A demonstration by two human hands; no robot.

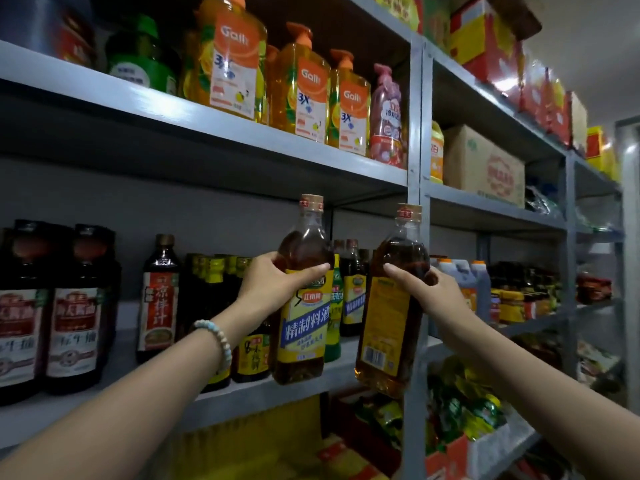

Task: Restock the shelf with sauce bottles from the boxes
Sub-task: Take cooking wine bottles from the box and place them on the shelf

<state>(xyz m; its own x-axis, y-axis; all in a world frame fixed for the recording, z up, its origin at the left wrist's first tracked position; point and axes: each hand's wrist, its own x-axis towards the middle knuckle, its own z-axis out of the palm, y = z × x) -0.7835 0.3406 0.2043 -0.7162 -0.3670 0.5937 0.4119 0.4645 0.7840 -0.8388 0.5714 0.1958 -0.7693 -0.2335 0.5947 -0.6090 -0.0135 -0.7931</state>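
My left hand (273,289) grips a tall bottle of amber liquid with a yellow and blue label (300,327), held upright at the front edge of the grey middle shelf (242,396). My right hand (427,289) grips a second, like bottle (388,327), its back label towards me, in front of the grey upright post (414,410). Both bottles hang just off the shelf board. Behind them stand several dark sauce bottles (351,289). No box of bottles is in view.
Large dark soy bottles (74,306) and a red-labelled bottle (159,296) stand on the shelf's left part. Orange detergent bottles (301,84) fill the shelf above. A cardboard box (485,164) and jars (512,303) sit in the right bay; green packets (464,407) lie below.
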